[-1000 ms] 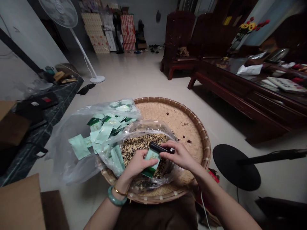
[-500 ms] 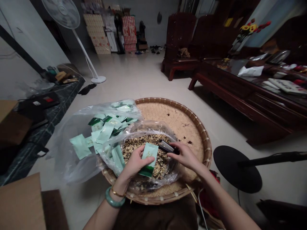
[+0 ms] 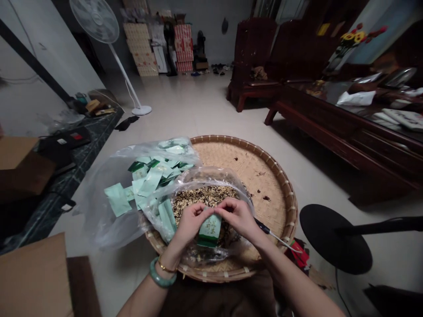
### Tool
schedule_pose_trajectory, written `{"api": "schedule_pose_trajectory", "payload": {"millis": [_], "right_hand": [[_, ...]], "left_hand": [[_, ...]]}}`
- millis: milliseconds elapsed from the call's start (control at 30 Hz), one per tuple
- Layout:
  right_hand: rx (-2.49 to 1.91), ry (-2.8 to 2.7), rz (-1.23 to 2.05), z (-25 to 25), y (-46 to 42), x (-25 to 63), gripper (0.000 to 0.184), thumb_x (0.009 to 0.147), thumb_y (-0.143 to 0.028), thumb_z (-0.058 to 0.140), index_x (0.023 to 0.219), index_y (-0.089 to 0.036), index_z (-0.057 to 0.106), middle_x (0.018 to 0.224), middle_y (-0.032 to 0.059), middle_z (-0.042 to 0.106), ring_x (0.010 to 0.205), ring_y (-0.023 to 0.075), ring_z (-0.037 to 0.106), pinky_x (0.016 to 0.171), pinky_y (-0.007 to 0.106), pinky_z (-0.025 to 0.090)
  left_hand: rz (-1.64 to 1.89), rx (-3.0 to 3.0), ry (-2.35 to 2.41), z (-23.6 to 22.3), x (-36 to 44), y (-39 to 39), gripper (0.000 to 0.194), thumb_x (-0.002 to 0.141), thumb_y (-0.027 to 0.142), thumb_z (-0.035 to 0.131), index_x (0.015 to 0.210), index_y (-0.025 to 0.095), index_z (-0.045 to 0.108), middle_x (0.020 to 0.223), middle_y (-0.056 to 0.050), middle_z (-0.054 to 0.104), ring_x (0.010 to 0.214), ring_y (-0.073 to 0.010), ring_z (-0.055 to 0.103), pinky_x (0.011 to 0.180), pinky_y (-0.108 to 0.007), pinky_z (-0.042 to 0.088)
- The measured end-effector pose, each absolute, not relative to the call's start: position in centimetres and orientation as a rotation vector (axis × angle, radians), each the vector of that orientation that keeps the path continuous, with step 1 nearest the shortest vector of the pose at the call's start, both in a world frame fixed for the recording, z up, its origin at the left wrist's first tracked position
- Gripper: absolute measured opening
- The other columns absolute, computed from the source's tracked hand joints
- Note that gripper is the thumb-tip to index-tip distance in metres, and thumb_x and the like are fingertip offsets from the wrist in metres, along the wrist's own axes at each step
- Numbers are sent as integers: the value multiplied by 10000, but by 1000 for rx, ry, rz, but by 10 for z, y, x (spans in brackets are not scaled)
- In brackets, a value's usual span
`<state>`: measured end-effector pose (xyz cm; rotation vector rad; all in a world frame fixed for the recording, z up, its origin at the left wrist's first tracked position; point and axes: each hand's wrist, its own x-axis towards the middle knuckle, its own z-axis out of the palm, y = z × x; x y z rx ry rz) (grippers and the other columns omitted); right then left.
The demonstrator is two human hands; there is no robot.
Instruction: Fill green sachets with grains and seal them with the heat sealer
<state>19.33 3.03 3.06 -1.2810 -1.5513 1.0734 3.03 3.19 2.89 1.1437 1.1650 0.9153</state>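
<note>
My left hand (image 3: 191, 223) and my right hand (image 3: 240, 219) both pinch the top edge of a pale green packet (image 3: 210, 228) with a dark green lower band. It hangs upright over a clear plastic bag (image 3: 214, 180) full of a loose dark and cream-coloured dried mix (image 3: 189, 198). Beside my right wrist lies a black handheld device (image 3: 262, 226) with a white cord, partly hidden by the hand. Another clear bag (image 3: 109, 233), to the left, bears many similar green packets (image 3: 148, 180). Both bags rest at least partly on a round woven bamboo tray (image 3: 264, 171).
Cardboard boxes (image 3: 36, 273) stand at the left. A round black stand base (image 3: 330, 237) is on the floor at right. Further off are a white floor fan (image 3: 142, 110), a dark wooden table (image 3: 330, 127) and a wooden chair (image 3: 254, 57).
My right hand has let go of the black device, which now lies on the tray beside it. That hand has moved left and taken the packet's top edge, together with my left hand.
</note>
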Motion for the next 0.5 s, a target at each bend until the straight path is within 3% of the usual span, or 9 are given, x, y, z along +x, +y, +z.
{"api": "schedule_pose_trajectory", "payload": {"millis": [233, 367, 433, 500], "right_hand": [[-1245, -1490, 1272, 35, 26, 200, 227, 770, -379, 640, 721, -165, 698, 663, 21, 659, 611, 139, 563, 573, 254, 456], [-1240, -1223, 1504, 37, 28, 208, 434, 778, -504, 621, 1029, -156, 689, 701, 37, 681, 563, 128, 559, 540, 271, 495], [-1221, -1111, 1524, 39, 28, 212, 526, 771, -514, 637, 1159, -159, 632, 769, 59, 701, 593, 134, 584, 570, 288, 522], [-1202, -1039, 1508, 39, 29, 214, 560, 760, -509, 658, 1199, -166, 602, 820, 73, 705, 626, 140, 608, 593, 295, 537]], "left_hand": [[990, 1189, 1127, 21, 29, 26, 382, 746, 440, 635, 529, 131, 578, 501, 44, 460, 491, -81, 399, 465, -198, 318], [1244, 909, 1232, 24, 3, 39, 352, 713, 471, 677, 655, 125, 650, 514, 33, 519, 487, -101, 485, 452, -205, 402], [1607, 675, 1278, 29, -22, 50, 323, 745, 443, 665, 872, 146, 669, 789, -36, 655, 688, -144, 614, 595, -249, 514], [1890, 580, 1323, 33, -47, 59, 341, 791, 422, 624, 1030, 179, 628, 1106, -95, 618, 849, -162, 631, 685, -282, 541]]}}
